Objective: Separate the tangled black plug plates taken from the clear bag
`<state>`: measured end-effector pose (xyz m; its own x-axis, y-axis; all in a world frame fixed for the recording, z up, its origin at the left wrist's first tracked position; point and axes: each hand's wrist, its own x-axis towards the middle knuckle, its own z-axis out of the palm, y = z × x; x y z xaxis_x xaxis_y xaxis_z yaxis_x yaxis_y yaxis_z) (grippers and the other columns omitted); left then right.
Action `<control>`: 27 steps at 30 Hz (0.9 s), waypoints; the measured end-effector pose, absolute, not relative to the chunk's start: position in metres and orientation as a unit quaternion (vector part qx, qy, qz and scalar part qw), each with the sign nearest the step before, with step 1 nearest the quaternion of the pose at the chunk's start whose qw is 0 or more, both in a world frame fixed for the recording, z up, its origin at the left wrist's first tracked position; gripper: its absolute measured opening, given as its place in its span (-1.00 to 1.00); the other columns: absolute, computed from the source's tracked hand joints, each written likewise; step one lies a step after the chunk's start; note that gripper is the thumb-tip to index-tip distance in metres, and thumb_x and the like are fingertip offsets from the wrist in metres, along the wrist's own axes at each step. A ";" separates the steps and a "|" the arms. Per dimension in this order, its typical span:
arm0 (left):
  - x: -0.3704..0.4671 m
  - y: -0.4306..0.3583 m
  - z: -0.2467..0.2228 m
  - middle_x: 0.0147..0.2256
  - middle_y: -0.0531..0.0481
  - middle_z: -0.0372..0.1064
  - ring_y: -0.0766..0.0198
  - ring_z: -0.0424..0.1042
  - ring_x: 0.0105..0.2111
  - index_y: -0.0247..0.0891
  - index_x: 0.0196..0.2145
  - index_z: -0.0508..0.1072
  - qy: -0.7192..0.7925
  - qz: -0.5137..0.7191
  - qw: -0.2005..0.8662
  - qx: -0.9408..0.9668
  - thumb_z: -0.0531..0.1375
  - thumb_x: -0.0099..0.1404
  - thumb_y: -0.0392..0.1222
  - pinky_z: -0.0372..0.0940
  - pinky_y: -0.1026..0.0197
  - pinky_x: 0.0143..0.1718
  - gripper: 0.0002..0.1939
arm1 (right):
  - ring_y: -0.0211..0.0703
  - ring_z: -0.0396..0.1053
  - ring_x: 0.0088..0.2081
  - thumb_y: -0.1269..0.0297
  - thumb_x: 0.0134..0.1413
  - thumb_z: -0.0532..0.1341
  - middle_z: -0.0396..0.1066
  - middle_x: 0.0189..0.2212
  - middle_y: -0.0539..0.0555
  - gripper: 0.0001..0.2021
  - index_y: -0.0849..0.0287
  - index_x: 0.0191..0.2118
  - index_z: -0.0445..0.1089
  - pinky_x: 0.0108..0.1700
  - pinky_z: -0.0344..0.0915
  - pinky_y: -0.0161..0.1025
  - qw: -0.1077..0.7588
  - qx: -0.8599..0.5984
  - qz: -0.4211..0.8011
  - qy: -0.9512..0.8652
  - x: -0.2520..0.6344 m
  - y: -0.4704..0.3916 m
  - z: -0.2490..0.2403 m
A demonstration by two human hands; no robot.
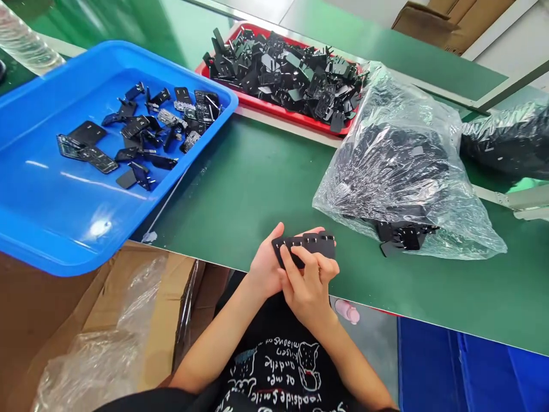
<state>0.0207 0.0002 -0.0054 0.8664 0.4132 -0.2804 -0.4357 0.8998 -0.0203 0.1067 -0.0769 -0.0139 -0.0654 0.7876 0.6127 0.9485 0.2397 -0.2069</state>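
In the head view, the left hand (268,266) holds a row of flat black pieces (326,247), its thumb and fingertips showing at the edges. The right hand's (309,280) fingers lie bent and slightly apart on top, hiding part of the row; whether they grip cannot be told. A blue tray (38,189), red tray (287,111) and plastic bag (465,220) stand around on the green table (266,171). The row, held above the table's near edge, looks dark with small shiny metal tabs.

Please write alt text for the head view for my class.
Left hand holds a row of flat black pieces; right hand touches them. Beyond, a blue tray, red tray and clear plastic bag hold black parts.
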 end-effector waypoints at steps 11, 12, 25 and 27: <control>0.026 0.076 0.044 -0.03 -0.34 0.40 -0.08 0.36 0.04 -0.56 0.16 0.22 0.140 0.218 0.965 0.035 -0.06 0.34 0.15 0.14 -0.11 0.13 -0.29 | 0.03 0.30 -0.06 0.21 0.22 0.16 0.36 -0.09 0.16 -0.64 0.04 0.12 0.26 -0.01 0.22 0.01 0.406 -0.514 -0.083 -0.751 0.207 -0.026 0.038; 0.032 0.086 0.046 -0.06 -0.33 0.42 -0.09 0.37 0.03 -0.54 0.14 0.25 0.138 0.208 0.967 0.045 -0.07 0.34 0.15 0.15 -0.14 0.12 -0.32 | 0.06 0.30 -0.02 0.13 0.21 0.17 0.34 -0.05 0.19 -0.58 0.05 0.16 0.21 0.02 0.22 0.04 0.396 -0.508 -0.088 -0.759 0.217 -0.014 0.038; 0.064 0.104 0.011 -0.24 -0.29 0.48 0.14 0.47 -0.37 -0.50 0.09 0.33 0.091 0.112 0.989 0.041 -0.14 0.35 0.21 0.35 0.12 -0.25 -0.29 | 0.02 0.20 0.03 -0.02 0.17 0.16 0.39 -0.06 0.15 -0.67 0.10 -0.10 0.40 0.26 -0.04 0.17 0.330 -0.433 -0.262 -0.797 0.201 0.006 -0.003; 0.062 0.105 0.011 -0.20 -0.30 0.48 0.11 0.47 -0.32 -0.49 0.15 0.28 0.095 0.114 0.988 0.043 -0.15 0.36 0.21 0.34 0.12 -0.23 -0.27 | 0.05 0.17 0.06 -0.03 0.16 0.17 0.39 -0.04 0.18 -0.63 0.13 -0.07 0.41 0.27 -0.10 0.22 0.303 -0.447 -0.249 -0.804 0.198 0.005 -0.006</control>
